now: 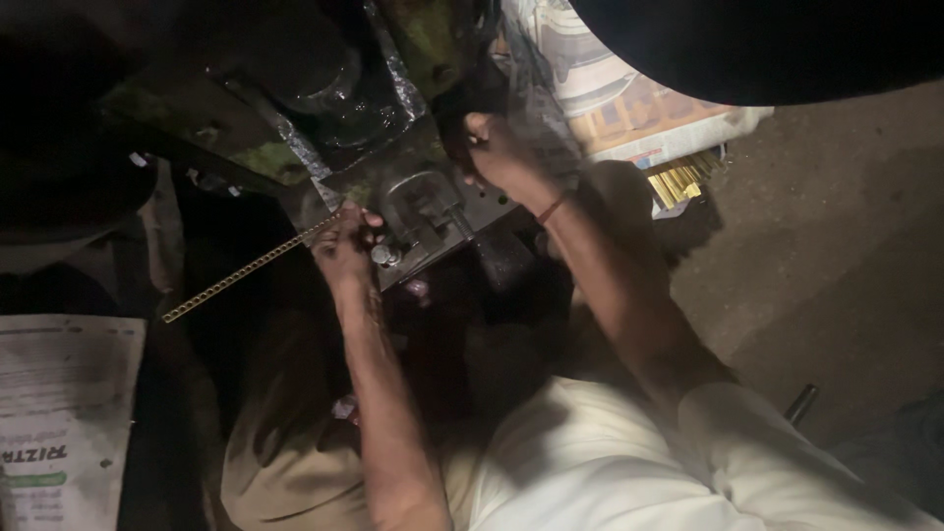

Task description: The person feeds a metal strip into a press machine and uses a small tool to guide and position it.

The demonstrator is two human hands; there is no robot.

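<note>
A person's left hand [344, 244] pinches one end of a long, thin, perforated brass-coloured metal strip [246, 270], which slants down to the left from a grey metal press fixture [425, 214]. Beyond, the right hand [495, 147] is clenched around a dark handle [462, 103]. Farther off, short brass-coloured pieces [683, 177] lie beside printed paper [629, 108].
</note>
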